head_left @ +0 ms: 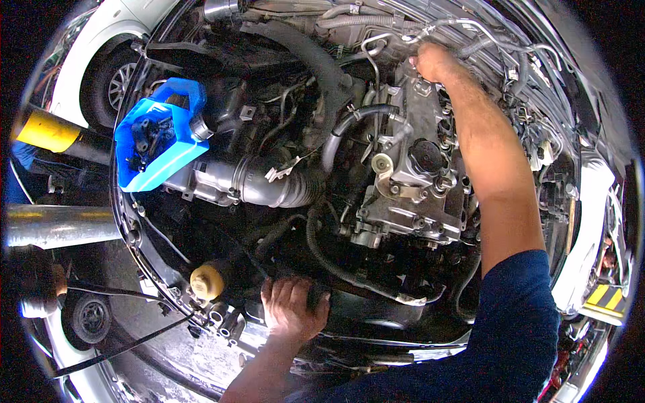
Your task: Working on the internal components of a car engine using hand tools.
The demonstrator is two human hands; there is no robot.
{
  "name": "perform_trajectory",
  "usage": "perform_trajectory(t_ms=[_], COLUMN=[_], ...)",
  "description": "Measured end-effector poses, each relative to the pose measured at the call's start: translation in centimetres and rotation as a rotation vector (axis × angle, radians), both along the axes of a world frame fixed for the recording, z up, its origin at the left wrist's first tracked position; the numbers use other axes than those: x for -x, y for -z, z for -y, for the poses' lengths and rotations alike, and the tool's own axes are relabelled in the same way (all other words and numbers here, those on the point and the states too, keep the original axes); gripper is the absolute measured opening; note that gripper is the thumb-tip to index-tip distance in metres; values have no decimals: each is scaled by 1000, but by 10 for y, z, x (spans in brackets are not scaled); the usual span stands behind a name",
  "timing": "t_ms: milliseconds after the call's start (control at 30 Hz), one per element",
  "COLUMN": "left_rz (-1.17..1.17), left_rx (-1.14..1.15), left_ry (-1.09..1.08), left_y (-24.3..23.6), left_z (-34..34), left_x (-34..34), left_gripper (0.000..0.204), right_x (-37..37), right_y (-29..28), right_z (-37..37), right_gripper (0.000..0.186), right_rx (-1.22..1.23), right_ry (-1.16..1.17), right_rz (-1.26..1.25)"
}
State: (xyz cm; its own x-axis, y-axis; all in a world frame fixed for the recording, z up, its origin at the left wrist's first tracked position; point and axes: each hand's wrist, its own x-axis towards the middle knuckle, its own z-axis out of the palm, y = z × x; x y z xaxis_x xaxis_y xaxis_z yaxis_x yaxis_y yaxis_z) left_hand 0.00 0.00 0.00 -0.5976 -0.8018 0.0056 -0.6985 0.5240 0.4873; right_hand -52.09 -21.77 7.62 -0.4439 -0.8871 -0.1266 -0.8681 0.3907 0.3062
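Note:
My right arm reaches across the engine bay. My right hand (435, 62) is closed at the far end of the valve cover (418, 111), near some metal pipes. Whatever its fingers grip is hidden. At the near side, my left hand (293, 310) leans on the dark edge of the bay, fingers laid forward and thumb apart, holding nothing visible. A black oil filler cap (424, 156) sits on the engine between the hands. A curved black hose (368, 113) joins the valve cover on its left.
A blue cut-open jug (161, 161) with dark parts inside sits at the bay's left edge. A ribbed intake duct (282, 183) crosses toward the engine. A yellowish reservoir cap (206, 282) is left of my left hand. A yellow-and-black post (50, 132) and a wheel (91, 317) lie beyond.

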Motion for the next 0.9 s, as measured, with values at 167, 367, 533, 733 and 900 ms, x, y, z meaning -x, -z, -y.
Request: perform_trajectory(t_ms=[167,367,533,733,900], left_rz=[19,-9,-58,-34,0], left_rx=[-24,14,56,19,-11], left_ry=[2,8,16,4,4], left_y=[-2,-2,-2,-4,-4], left_z=[-3,-2,0,-1,-1], left_x=[2,2,4,3,3], left_gripper=[44,43,41,41,42], right_x=[14,21,25,22,22], right_y=[6,20,13,6,12], right_z=[-9,1,-10,-9,-3], right_gripper=[35,28,26,19,16], right_rx=[95,63,222,128,192], right_ry=[-190,-41,-160,-156,-164], right_rz=[372,-68,376,179,284])
